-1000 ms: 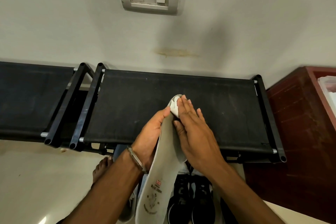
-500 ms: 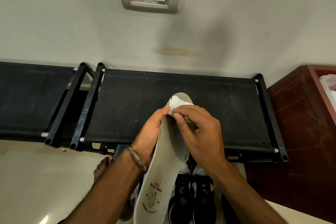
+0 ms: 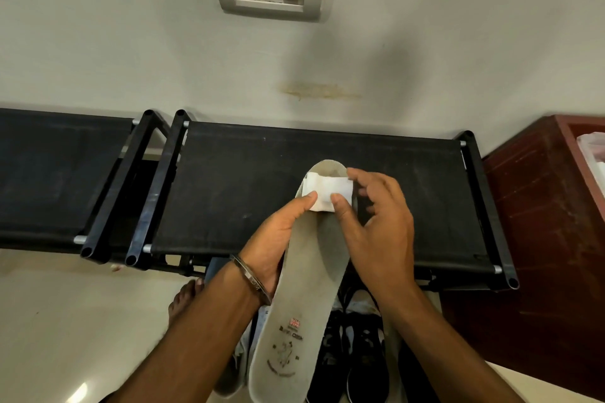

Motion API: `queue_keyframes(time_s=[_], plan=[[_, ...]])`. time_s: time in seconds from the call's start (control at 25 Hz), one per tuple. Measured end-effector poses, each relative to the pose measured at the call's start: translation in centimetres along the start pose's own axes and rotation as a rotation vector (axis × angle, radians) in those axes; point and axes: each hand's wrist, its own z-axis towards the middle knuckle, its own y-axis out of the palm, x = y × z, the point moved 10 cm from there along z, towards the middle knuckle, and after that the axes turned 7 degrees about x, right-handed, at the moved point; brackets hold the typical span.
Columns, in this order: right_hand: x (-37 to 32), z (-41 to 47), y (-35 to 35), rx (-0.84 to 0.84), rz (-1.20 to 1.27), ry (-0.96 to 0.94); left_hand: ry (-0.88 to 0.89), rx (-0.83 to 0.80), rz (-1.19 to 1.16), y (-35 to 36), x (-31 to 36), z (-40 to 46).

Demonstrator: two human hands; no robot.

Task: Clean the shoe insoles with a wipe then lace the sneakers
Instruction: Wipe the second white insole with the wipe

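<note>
A black fabric-topped rack [image 3: 248, 180] with tube frame spans the middle of the frame against the wall, a second like it [image 3: 49, 173] just beside it at the left edge, both standing on a pale floor [image 3: 65, 321] where dark sneakers [image 3: 360, 366] lie at bottom centre.

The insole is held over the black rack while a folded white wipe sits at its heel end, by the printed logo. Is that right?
Not quite. The head view shows the wipe at the toe end of the insole, far from the printed logo. The insole is indeed held over the black rack.
</note>
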Motion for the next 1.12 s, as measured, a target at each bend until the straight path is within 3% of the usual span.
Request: queue_keyframes(time_s=[0.28, 0.56, 0.68, 0.8, 0.92, 1.0, 1.12], plan=[[1.2, -0.1, 0.7, -0.062, -0.039, 0.112, 0.191, 0.213, 0.293, -1.7, 1.1, 0.7], [-0.4, 0.0, -0.4, 0.0, 0.089, 0.034, 0.212, 0.282, 0.374, -2.1, 1.2, 0.5], [0.7, 0.3, -1.2, 0.067, 0.217, 0.181, 0.16, 0.296, 0.338, -2.7, 0.9, 0.5], [0.4, 0.4, -2.4, 0.133, 0.181, 0.106, 0.118, 0.245, 0.325, -2.0, 0.5, 0.6], [-1.9, -1.2, 1.4, -0.135, -0.033, -0.187, 0.106, 0.127, 0.206, -0.5, 0.2, 0.3], [-2.4, -2.4, 3.4, -0.227, -0.089, -0.311, 0.054, 0.026, 0.047, 0.1, -0.3, 0.1], [-2.2, -1.8, 2.9, -0.164, -0.036, -0.296, -0.025, -0.116, -0.054, 1.4, -0.5, -0.5]])
